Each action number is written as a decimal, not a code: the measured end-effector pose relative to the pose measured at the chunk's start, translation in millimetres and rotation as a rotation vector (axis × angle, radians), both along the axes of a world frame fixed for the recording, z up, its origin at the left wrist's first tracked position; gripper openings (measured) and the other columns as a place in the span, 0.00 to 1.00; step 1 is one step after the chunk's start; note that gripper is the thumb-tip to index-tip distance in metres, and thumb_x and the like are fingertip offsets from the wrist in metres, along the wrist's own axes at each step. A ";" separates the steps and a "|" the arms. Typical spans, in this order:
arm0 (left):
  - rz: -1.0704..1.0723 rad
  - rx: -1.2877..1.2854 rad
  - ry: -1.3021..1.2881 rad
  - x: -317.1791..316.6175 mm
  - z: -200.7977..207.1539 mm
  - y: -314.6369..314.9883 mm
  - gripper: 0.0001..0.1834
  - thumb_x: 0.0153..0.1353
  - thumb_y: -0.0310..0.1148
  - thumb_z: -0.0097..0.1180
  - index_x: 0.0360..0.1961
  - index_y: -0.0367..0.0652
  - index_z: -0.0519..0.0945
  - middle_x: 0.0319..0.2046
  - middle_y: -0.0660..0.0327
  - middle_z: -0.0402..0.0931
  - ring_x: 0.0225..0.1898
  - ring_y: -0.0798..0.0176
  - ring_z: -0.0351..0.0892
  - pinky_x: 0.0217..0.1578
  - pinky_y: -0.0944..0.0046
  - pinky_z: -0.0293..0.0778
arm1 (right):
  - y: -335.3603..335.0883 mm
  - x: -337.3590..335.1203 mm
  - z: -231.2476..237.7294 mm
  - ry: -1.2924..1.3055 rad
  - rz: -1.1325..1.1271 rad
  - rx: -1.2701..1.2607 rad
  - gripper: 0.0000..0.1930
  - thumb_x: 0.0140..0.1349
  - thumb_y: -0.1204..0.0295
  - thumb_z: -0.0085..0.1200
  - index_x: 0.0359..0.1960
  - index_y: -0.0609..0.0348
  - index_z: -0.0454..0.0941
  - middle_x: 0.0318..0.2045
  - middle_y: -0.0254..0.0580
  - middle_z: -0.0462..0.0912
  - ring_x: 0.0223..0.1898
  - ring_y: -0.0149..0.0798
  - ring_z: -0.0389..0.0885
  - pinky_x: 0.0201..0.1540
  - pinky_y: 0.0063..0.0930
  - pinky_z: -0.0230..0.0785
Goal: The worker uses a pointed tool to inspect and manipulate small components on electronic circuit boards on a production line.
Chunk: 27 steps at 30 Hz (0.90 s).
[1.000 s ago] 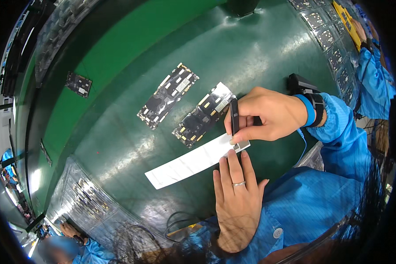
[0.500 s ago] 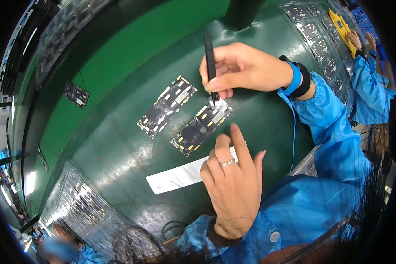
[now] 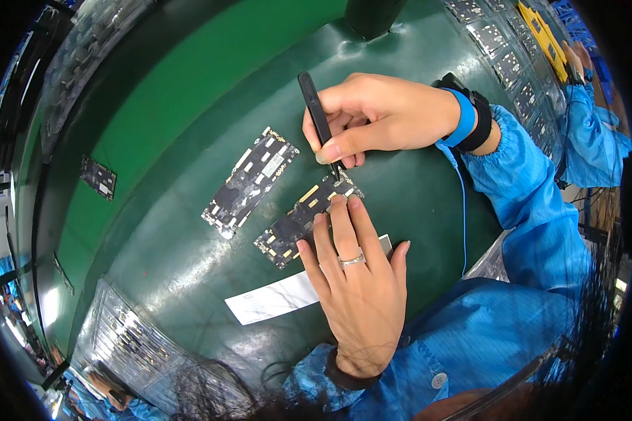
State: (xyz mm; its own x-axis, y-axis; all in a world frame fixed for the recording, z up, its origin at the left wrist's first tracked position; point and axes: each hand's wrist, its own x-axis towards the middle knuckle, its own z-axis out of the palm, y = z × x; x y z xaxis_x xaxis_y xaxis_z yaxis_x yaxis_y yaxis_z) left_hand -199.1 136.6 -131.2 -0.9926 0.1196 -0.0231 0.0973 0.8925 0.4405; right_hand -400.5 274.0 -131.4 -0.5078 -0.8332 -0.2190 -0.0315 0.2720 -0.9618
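Observation:
My right hand [image 3: 369, 119] grips black tweezers [image 3: 314, 105], their tips down at the upper right end of a black circuit board [image 3: 288, 228]. Whether the tips hold anything is too small to tell. My left hand [image 3: 361, 281], a ring on one finger, lies with fingers stretched out and fingertips on the lower right edge of that same board, hiding part of it. Beneath the left hand runs a white paper strip [image 3: 270, 299], partly covered. A second circuit board [image 3: 249, 182] lies just to the left, touched by neither hand.
Clear trays of boards [image 3: 507, 67] line the right side, near a yellow sheet [image 3: 541, 42] and a co-worker's blue sleeve [image 3: 593, 140]. A plastic tray [image 3: 130, 344] sits lower left. Another board [image 3: 98, 177] lies far left. A blue cord [image 3: 465, 210] trails from my right wristband.
My left hand has moved up off the paper strip, and its fingertips now rest on the board. The tweezers tilt more, with their tips still at the board's upper end. The whole view has shifted slightly.

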 end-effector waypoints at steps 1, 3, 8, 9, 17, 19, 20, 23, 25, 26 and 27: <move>0.003 -0.002 0.003 -0.3 -0.1 0.1 0.44 0.59 0.46 0.70 0.71 0.31 0.69 0.70 0.44 0.64 0.69 0.37 0.65 0.69 0.32 0.63 | -0.7 -0.5 0.6 0.009 0.014 0.035 0.10 0.75 0.68 0.60 0.49 0.61 0.78 0.33 0.35 0.85 0.31 0.26 0.82 0.36 0.24 0.78; -0.001 0.000 0.002 -0.5 -0.4 0.2 0.44 0.59 0.46 0.71 0.71 0.31 0.69 0.70 0.44 0.64 0.68 0.37 0.66 0.69 0.32 0.64 | -2.0 -1.0 2.0 0.024 0.024 0.011 0.10 0.75 0.67 0.59 0.46 0.62 0.78 0.32 0.35 0.84 0.31 0.26 0.82 0.36 0.24 0.77; -0.003 -0.006 0.013 -0.8 -2.3 -0.3 0.45 0.59 0.46 0.71 0.71 0.31 0.69 0.70 0.44 0.64 0.68 0.37 0.66 0.69 0.31 0.63 | -4.0 -1.0 3.0 0.056 0.028 0.023 0.11 0.75 0.66 0.59 0.43 0.62 0.79 0.31 0.35 0.83 0.31 0.27 0.82 0.36 0.24 0.76; -0.008 -0.007 0.010 -1.0 -2.6 -0.7 0.45 0.59 0.46 0.70 0.71 0.31 0.69 0.70 0.44 0.64 0.68 0.37 0.66 0.69 0.31 0.63 | -4.0 -1.1 3.1 0.058 0.041 0.028 0.11 0.75 0.66 0.59 0.43 0.62 0.79 0.31 0.34 0.83 0.31 0.27 0.82 0.36 0.24 0.77; -0.011 -0.017 0.004 -1.3 -1.2 -1.7 0.44 0.60 0.47 0.70 0.71 0.31 0.69 0.70 0.45 0.64 0.69 0.36 0.65 0.69 0.32 0.62 | -4.8 -1.9 2.7 -0.018 0.019 0.015 0.11 0.75 0.65 0.59 0.43 0.62 0.79 0.32 0.34 0.82 0.31 0.27 0.81 0.37 0.24 0.77; -0.011 -0.021 0.003 -1.2 -0.9 -1.5 0.45 0.60 0.47 0.70 0.71 0.31 0.69 0.70 0.45 0.63 0.69 0.36 0.65 0.69 0.32 0.62 | -4.9 -2.6 2.5 0.004 0.047 0.044 0.12 0.75 0.64 0.59 0.43 0.62 0.80 0.32 0.33 0.82 0.31 0.27 0.81 0.37 0.24 0.77; -0.011 -0.021 -0.005 -1.2 -0.7 -1.4 0.45 0.60 0.47 0.70 0.71 0.31 0.68 0.70 0.45 0.63 0.69 0.36 0.65 0.69 0.31 0.62 | -4.8 -2.9 2.3 0.000 0.047 0.019 0.12 0.75 0.64 0.59 0.43 0.62 0.80 0.32 0.33 0.82 0.31 0.27 0.81 0.37 0.24 0.77; -0.013 -0.026 -0.018 -0.8 0.0 -0.9 0.45 0.59 0.47 0.70 0.72 0.31 0.68 0.71 0.45 0.63 0.69 0.36 0.64 0.69 0.31 0.62 | -4.6 -3.0 1.6 0.030 0.058 0.021 0.12 0.75 0.64 0.59 0.42 0.61 0.79 0.32 0.33 0.82 0.31 0.26 0.81 0.36 0.24 0.76; -0.015 -0.033 -0.023 -0.7 0.5 -0.2 0.45 0.59 0.47 0.70 0.72 0.31 0.68 0.71 0.44 0.63 0.70 0.36 0.64 0.69 0.31 0.61 | -4.0 -2.7 1.0 0.017 0.056 0.026 0.12 0.75 0.63 0.59 0.42 0.61 0.79 0.32 0.32 0.82 0.31 0.26 0.80 0.35 0.24 0.75; -0.014 -0.035 -0.020 -0.7 0.7 0.2 0.45 0.60 0.47 0.70 0.71 0.31 0.68 0.71 0.44 0.63 0.70 0.36 0.64 0.69 0.31 0.61 | -3.9 -2.6 0.6 0.013 0.050 0.017 0.12 0.75 0.63 0.59 0.42 0.61 0.79 0.32 0.32 0.82 0.31 0.26 0.80 0.35 0.24 0.75; -0.017 -0.036 -0.024 -0.7 1.3 0.8 0.45 0.60 0.47 0.70 0.71 0.31 0.68 0.71 0.44 0.62 0.70 0.36 0.63 0.70 0.31 0.60 | -3.4 -2.5 0.4 0.015 0.053 0.019 0.12 0.75 0.63 0.59 0.43 0.61 0.79 0.31 0.32 0.82 0.31 0.26 0.80 0.35 0.24 0.75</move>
State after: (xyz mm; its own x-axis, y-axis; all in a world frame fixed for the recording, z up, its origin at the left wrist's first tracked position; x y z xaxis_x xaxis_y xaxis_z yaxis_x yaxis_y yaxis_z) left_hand -199.8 137.4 -129.9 -0.9895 0.1353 -0.0514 0.1026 0.9061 0.4103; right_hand -403.0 270.7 -131.0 -0.4661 -0.8549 -0.2278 -0.0611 0.2880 -0.9557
